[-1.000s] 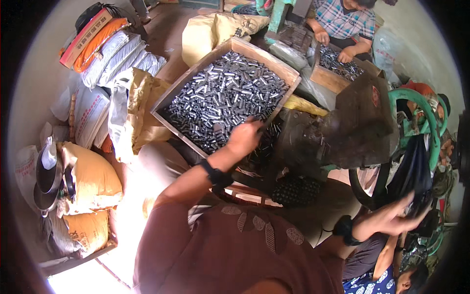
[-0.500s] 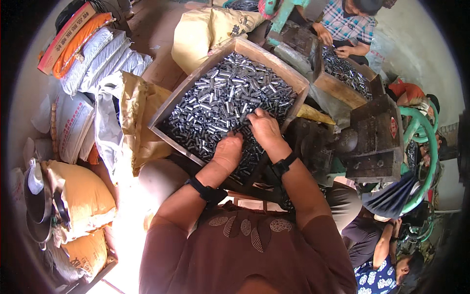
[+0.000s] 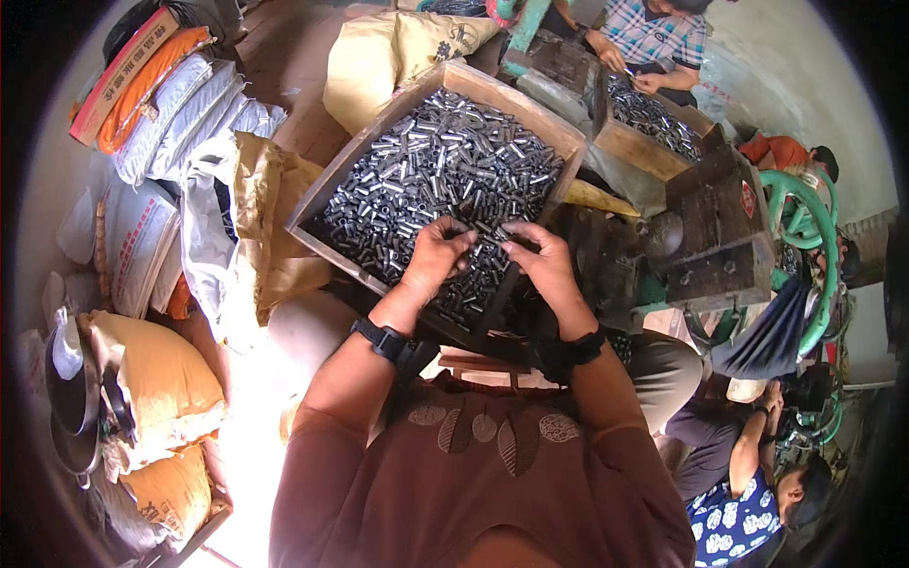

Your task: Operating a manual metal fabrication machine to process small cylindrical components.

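I wear two black wristbands point(image 3: 383, 343), one on each wrist. My left hand point(image 3: 437, 257) and right hand point(image 3: 544, 260) face each other over the near part of a wooden box point(image 3: 519, 102); their fingers are bent, thumbs close to fingertips, and I can't tell whether either grips a piece. Short metal pieces point(image 3: 445, 161), too many to count, fill the box below them. A dark machine point(image 3: 715, 275) crowds its right side, bearing one red diamond label point(image 3: 748, 199). Two orange sacks point(image 3: 156, 369) sit to my left, the lower one printed. Farther off are a printed cream sack point(image 3: 365, 76), one red-edged carton point(image 3: 123, 80) with dark lettering, and a co-worker point(image 3: 653, 43) at a second box point(image 3: 636, 150) of pieces.
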Demonstrator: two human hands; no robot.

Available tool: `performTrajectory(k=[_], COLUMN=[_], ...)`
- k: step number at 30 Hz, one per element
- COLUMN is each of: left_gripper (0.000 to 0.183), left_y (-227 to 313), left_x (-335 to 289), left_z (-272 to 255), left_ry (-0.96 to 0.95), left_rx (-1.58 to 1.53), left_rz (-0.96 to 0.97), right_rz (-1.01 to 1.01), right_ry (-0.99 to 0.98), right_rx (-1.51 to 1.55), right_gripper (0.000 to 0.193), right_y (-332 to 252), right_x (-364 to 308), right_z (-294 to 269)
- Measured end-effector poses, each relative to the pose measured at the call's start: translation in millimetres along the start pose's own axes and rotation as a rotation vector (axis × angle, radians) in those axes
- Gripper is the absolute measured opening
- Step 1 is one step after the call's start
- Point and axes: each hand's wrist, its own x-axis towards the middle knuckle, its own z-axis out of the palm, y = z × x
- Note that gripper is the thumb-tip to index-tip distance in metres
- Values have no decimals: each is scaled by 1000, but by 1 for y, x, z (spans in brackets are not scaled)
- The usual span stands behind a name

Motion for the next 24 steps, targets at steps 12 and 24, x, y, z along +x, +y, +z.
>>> performTrajectory(k=[12,24], left_gripper=[15,18], left_y=[-1,2], left_x=[-25,-33], left_z=[19,26], left_ry=[-147,-244], left_rx=[-345,-329], left_rz=[-173,-148], right_rz=[191,206], right_ry=[125,113], right_rx=[129,183], right_gripper=[15,17], right_y=[-19,-11], right_x=[-39,-41], right_z=[-13,-13])
